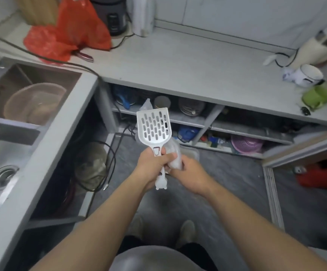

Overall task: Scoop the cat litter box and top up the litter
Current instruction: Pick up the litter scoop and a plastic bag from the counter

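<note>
White plastic, slotted and thin-walled — the litter scoop (154,127) sits at the centre of the frame, held upright with its blade towards the shelves under the tabletop (188,75). It looks light and fairly stiff, though the perforated blade would probably flex under a heavy load; the smooth plastic could slip, so the narrow handle just below the blade is the sensible place to take it. That is where the left hand (152,165) has it, fingers wrapped around the handle, with the shaped end of the handle poking out below the palm.

Just beside it, the right hand (188,173) clutches a crumpled clear plastic bag (173,153), which is soft, thin, easy to tear and pressed against the scoop's handle. Both forearms reach forward from the lower edge of the frame and converge at the middle, wrists roughly level, hands touching or nearly so.

No litter box shows anywhere in view, so scooping has likely not begun. A sink (4,173) lies at the left edge — a red bag (64,34) sits upper left.
</note>
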The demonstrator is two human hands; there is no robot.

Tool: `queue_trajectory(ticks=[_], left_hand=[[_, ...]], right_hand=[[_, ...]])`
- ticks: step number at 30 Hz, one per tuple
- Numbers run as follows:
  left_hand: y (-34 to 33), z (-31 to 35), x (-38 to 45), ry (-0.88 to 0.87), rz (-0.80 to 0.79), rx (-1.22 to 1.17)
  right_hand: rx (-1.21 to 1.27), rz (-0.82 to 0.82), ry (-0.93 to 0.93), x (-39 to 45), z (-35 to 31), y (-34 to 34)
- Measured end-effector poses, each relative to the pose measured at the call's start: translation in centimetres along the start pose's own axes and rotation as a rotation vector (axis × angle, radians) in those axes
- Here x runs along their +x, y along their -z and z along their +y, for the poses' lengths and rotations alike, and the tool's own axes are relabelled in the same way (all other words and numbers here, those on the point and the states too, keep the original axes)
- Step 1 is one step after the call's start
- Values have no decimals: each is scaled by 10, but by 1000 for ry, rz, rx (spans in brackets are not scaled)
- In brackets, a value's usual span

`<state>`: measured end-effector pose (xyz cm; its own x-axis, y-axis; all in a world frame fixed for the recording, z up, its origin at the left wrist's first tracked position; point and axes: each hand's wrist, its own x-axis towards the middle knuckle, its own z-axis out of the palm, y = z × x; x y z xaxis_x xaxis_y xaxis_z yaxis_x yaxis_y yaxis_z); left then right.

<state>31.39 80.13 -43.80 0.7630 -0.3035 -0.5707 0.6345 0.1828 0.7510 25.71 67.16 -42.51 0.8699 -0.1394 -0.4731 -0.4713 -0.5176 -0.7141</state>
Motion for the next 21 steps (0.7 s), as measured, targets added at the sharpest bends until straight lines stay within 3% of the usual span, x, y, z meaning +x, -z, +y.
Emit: queue_trajectory(ticks=[9, 15, 21], left_hand=[[-112, -45, 1, -50, 22, 121], [-211, -84, -1, -53, 7, 97], [-263, -93, 20, -45, -7, 96]], right_hand=[[119, 34, 46, -26, 76, 87], [-55, 87, 38, -41, 152, 164], [-120, 118, 14, -40, 182, 208]])
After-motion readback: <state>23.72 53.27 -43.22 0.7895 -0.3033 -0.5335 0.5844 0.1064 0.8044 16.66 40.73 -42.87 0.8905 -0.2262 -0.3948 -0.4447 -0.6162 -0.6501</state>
